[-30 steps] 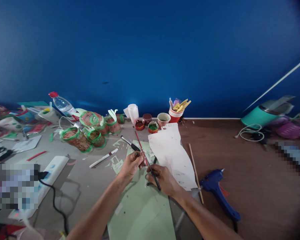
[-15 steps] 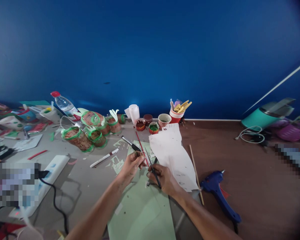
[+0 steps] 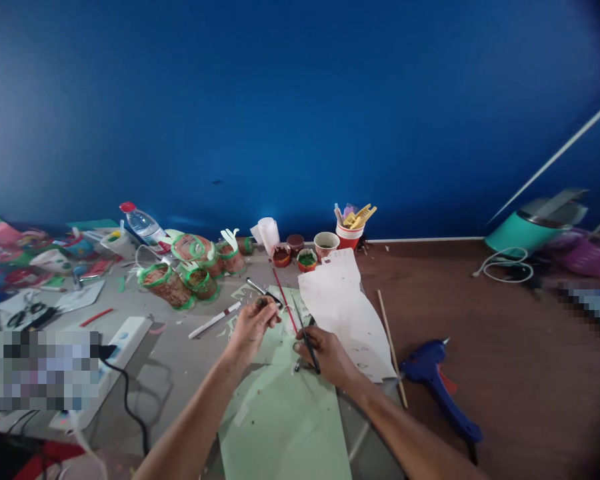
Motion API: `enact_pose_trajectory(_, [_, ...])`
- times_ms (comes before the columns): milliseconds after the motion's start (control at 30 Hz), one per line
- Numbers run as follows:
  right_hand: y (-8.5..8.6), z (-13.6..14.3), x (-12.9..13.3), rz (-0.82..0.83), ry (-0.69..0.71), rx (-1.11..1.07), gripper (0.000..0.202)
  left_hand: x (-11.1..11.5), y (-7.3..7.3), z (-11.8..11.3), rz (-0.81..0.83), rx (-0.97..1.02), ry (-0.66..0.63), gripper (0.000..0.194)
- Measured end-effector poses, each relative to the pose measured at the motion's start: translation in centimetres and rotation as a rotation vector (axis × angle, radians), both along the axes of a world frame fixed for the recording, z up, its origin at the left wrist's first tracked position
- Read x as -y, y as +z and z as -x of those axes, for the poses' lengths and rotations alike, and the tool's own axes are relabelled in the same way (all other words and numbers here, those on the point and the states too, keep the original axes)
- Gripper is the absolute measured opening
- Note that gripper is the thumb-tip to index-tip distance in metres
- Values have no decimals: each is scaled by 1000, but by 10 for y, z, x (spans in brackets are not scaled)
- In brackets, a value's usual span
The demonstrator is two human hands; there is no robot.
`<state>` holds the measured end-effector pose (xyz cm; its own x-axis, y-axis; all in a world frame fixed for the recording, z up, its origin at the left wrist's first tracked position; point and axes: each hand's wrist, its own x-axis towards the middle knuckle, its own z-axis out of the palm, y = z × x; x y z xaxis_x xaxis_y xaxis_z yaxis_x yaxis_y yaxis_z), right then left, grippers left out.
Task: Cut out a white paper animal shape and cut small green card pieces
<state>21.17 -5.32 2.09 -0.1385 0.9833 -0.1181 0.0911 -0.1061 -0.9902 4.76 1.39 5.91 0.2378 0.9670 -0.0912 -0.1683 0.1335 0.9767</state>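
My right hand (image 3: 320, 350) is closed around a dark-handled tool (image 3: 310, 352) with a thin tip pointing up and away. To its left, my left hand (image 3: 255, 323) hovers over the edge of a green paper sheet (image 3: 285, 413), fingertips pinched together; anything between them is too small to name. A thin red stick (image 3: 284, 297) lies between the hands, its near end close to my right fingers. Beyond my left hand are a black-and-silver pen-like tool (image 3: 263, 291) and a white marker (image 3: 214, 321), with green paper scraps around them.
White paper (image 3: 347, 307), a wooden stick (image 3: 391, 347) and a blue glue gun (image 3: 443, 387) lie to the right. Behind stand paint cups (image 3: 307, 261), a red cup (image 3: 350, 236) of tools and green-rimmed clay jars (image 3: 167, 287). A power strip (image 3: 115, 367) lies left.
My left hand has moved a little left, away from the red stick and my right hand. My right hand keeps hold of the dark tool. The camera view has shifted slightly left.
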Motion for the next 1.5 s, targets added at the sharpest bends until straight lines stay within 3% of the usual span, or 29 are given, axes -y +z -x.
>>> enact_pose_trajectory(100, [-1,-1,0,3,0,4,25,-4,14,26,-92,-109,71,26])
enact_pose_trajectory(167, [-2,-1,-1,5,-1,-21,27,-5,15,51,-126,-267,118,28])
enact_pose_trajectory(267, [-2,-1,0,-34,-3,22,24,-4,4,86,-173,-549,100,26])
enact_pose_trajectory(367, [0,-2,1,-39,6,75,22,2,-10,104,-285,-799,128,18])
enact_pose_trajectory(567, [0,-2,2,-36,0,60,24,7,-21,101,-523,-1051,131,13])
enact_pose_trajectory(867, [0,-3,3,-29,26,53,27,10,-35,107,-570,-1280,99,20])
enact_pose_trajectory(1233, [-2,-3,2,-41,32,74,28,11,-35,110,-611,-1254,128,26])
enact_pose_trajectory(1367, [0,-3,3,-20,29,45,29,10,-29,111,-616,-1221,163,25])
enact_pose_trajectory(1500, [0,-2,2,-15,19,23,28,10,-21,96,-640,-1158,157,22])
